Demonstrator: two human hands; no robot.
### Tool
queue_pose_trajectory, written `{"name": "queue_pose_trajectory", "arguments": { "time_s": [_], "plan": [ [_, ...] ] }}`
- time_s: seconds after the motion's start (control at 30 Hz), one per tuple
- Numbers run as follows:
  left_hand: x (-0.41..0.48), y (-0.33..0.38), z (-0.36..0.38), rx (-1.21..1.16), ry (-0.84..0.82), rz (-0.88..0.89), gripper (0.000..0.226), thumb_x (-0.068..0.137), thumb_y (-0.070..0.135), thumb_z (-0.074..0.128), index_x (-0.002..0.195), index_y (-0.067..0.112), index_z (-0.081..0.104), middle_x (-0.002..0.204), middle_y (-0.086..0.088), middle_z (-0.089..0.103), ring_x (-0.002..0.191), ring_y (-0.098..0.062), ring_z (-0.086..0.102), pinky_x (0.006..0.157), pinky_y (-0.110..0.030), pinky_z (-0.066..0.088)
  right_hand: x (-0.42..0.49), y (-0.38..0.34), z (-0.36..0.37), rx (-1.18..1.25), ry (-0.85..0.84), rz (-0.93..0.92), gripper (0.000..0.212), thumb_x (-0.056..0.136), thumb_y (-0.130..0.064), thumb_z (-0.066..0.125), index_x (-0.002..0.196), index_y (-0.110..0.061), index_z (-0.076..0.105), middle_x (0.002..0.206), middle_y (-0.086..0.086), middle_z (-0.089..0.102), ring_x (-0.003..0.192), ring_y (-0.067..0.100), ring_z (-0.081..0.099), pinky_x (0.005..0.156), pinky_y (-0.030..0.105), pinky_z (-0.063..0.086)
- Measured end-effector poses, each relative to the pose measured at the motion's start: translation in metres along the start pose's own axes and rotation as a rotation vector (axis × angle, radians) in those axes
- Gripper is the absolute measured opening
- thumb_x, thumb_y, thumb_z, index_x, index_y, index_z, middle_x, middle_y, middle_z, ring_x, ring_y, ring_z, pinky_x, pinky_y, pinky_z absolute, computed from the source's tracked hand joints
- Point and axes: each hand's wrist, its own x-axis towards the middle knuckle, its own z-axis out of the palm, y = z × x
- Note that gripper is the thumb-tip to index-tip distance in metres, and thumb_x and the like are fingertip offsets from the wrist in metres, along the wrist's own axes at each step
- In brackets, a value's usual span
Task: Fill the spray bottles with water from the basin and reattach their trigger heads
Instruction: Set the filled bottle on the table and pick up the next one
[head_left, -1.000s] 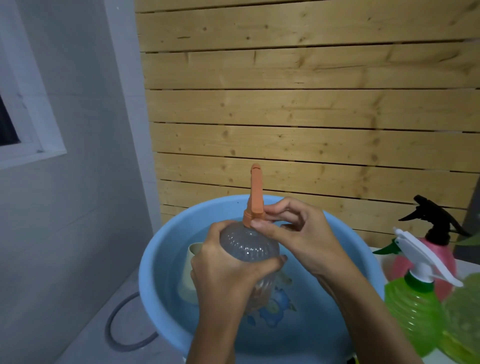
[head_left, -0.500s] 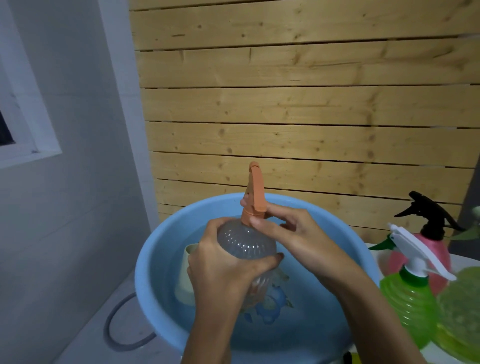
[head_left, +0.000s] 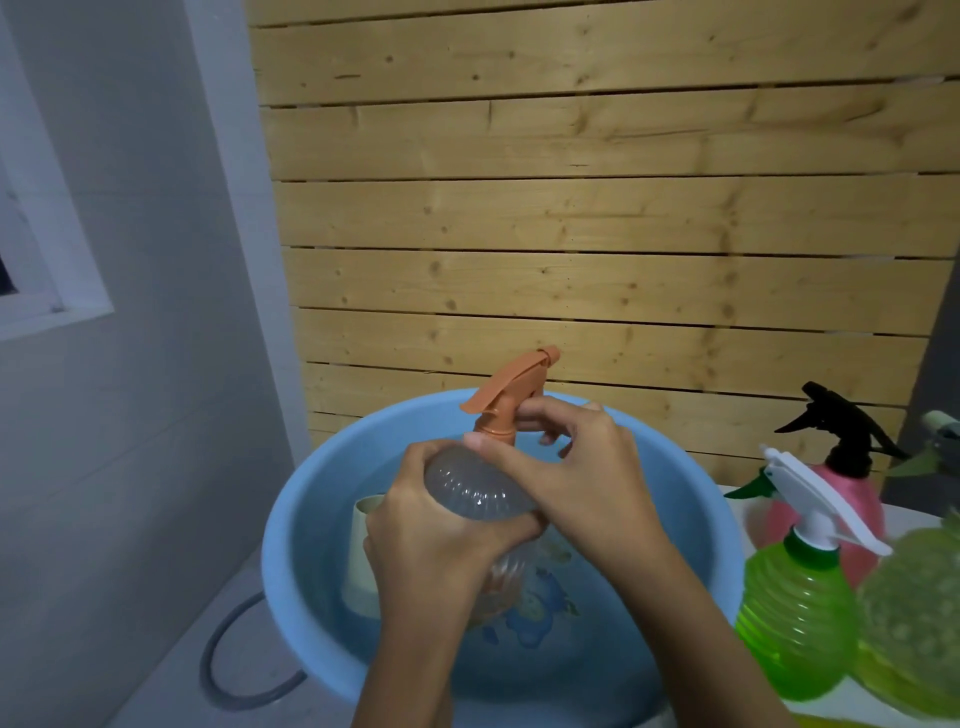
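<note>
Wooden planks stand behind the blue basin. Over the basin the clear bottle is held upright, and its orange trigger head has turned since a moment ago. Now it shows its side, so I judge the screwing is going on, not finished. The left hand wraps the bottle body in a closed grip, coming from the near side of the basin. The right hand pinches the collar of the head, fingers curled.
</note>
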Motion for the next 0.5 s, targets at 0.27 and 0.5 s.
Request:
{"name": "queue_pose_trajectory", "arguments": {
  "time_s": [0.27,0.5],
  "plan": [
    [-0.001,0.001,0.002,-0.028,-0.019,0.003,0.069,0.033,0.044,0.09,0.094,0.036,0.058,0.075,0.023,0.059,0.069,0.011,0.05,0.06,-0.011,0.037,-0.001,0.004,0.001,0.186,-0.107,-0.099,0.013,0.082,-0.026,0.073,0.082,-0.014,0.072,0.077,-0.002,0.072,0.077,-0.001,0.058,0.073,0.018,0.046],
    [-0.001,0.002,0.0,0.046,0.027,0.077,0.064,0.035,0.053,0.069,0.094,0.035,0.056,0.071,0.019,0.057,0.083,-0.019,0.058,0.068,-0.028,0.04,-0.007,-0.003,0.011,-0.05,0.066,-0.048,0.02,0.079,-0.046,0.07,0.086,-0.027,0.071,0.081,-0.002,0.06,0.079,0.01,0.056,0.07,0.022,0.046]
  ]
}}
